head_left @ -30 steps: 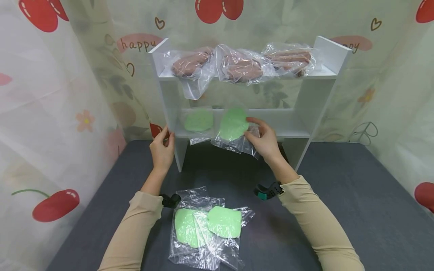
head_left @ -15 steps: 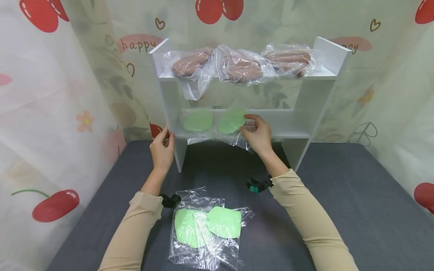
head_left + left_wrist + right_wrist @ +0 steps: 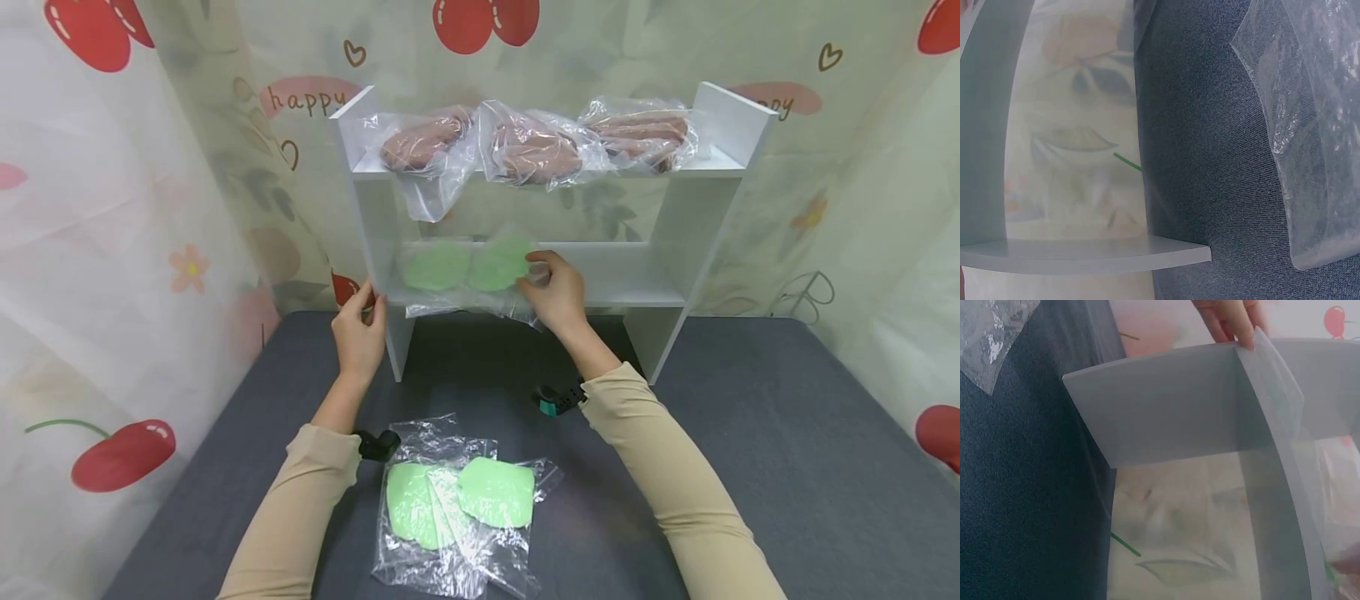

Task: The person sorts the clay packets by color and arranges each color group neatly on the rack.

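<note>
My right hand (image 3: 555, 292) pinches the right edge of a clear bag with a flat light-green piece (image 3: 498, 265) inside, at the middle board of the white shelf (image 3: 633, 279). Directly left of it, another bagged green piece (image 3: 437, 267) lies on the same board; the two bags meet or overlap. My left hand (image 3: 360, 337) grips the shelf's left side panel near that board. In the right wrist view, the left hand's fingers (image 3: 1235, 319) show at the panel's edge, and a sliver of my right hand (image 3: 1344, 561) appears at lower right.
Two more bagged green pieces (image 3: 495, 492) overlap on the dark table (image 3: 750, 433) in front of the shelf. Several clear bags of brown, sausage-like things (image 3: 536, 150) sit along the top board, one hanging over its front edge. A printed curtain (image 3: 570, 50) stands behind.
My right hand has moved left and slightly up, bringing its green-piece bag onto the board and against the other bag. My left hand has stayed on the side panel.
</note>
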### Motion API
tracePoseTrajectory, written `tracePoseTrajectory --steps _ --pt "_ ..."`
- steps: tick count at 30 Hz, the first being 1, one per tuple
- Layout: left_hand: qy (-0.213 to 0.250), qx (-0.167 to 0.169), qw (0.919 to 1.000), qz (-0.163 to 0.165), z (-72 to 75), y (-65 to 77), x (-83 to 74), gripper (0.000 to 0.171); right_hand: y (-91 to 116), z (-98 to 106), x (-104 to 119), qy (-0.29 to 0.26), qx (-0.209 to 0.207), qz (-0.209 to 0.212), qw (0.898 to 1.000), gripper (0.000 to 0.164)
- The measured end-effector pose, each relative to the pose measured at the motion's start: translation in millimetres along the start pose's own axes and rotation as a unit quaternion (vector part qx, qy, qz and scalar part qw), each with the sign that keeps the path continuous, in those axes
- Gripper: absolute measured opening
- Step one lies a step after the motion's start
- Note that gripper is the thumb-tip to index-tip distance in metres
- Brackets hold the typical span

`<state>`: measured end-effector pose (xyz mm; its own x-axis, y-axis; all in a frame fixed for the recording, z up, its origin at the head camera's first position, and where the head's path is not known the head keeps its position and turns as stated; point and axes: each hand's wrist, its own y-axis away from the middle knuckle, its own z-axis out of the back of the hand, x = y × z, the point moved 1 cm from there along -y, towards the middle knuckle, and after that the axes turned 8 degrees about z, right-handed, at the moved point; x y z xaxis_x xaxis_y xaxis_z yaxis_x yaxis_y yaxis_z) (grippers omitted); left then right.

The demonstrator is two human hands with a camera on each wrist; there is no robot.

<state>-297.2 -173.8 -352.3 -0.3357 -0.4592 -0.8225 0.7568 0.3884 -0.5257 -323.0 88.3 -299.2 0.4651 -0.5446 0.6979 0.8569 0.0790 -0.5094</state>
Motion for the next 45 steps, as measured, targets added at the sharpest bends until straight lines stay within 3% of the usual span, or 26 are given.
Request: tracePoseTrajectory --steps 11,17,23,32,45 --pt "0.001 -0.004 1.0 -0.005 -1.0 -0.4 -0.7 0.035 -4.8 -2.1 -0.4 0.04 0.043 0.016 0.998 0.034" --pt "0.003 -0.006 1.0 -0.005 -2.3 -0.8 -0.1 0.034 -2.0 7.4 -1.4 0.012 0.065 -0.008 0.998 0.039" --pt "0.002 -0.007 0.9999 -0.007 -1.8 0.2 -1.3 0.034 5.2 22.0 -0.9 -0.015 0.057 -0.041 0.997 0.039" --pt "0.0 -0.01 0.9999 -0.006 -2.0 -0.8 -1.0 0.034 22.1 45.3 -1.0 -0.031 0.046 -0.01 0.998 0.035" --pt "-0.004 -0.009 0.9999 -0.004 -1.1 0.1 -1.6 0.034 51.4 54.9 -6.7 -0.031 0.088 0.025 0.995 0.031"
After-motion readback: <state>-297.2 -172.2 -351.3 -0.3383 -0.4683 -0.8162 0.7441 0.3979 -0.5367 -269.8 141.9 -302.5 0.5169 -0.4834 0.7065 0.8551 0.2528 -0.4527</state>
